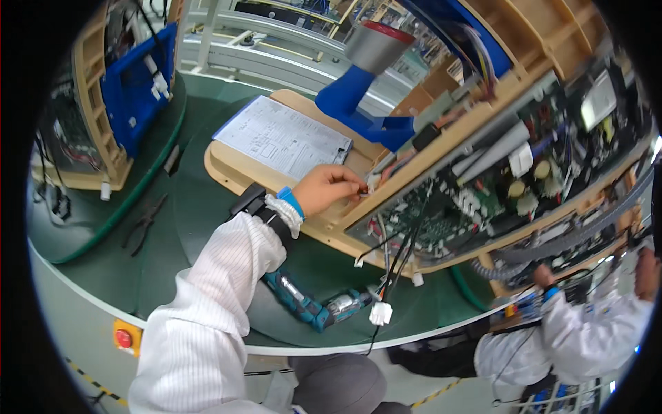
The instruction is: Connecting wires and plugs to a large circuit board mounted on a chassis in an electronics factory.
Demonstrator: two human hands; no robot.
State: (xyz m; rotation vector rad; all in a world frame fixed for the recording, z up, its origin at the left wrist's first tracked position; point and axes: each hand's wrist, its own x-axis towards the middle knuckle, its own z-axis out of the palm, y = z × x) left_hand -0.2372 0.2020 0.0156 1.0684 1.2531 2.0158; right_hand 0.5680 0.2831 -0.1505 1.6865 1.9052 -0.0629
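My left hand (323,191) reaches in from the lower left, with a blue band and a black strap at the wrist. Its thumb and forefinger are pinched together at the near left edge of a tan-framed electronics unit (441,221). Whatever sits between the fingertips is too small to make out; some wires lie right beside them. Under and behind the hand, printed sheets (276,138) rest on a tan board (224,164). Loose cables with a white connector (380,314) hang from the unit's near side. My right hand is out of view.
A teal cordless screwdriver (314,310) and pliers (145,224) lie on the green tabletop (200,234). A blue bracket (345,100) carries a grey cylinder (378,47). Another tan-framed unit (86,103) stands left. A red button (123,338) is at the front edge. A co-worker (586,331) works at right.
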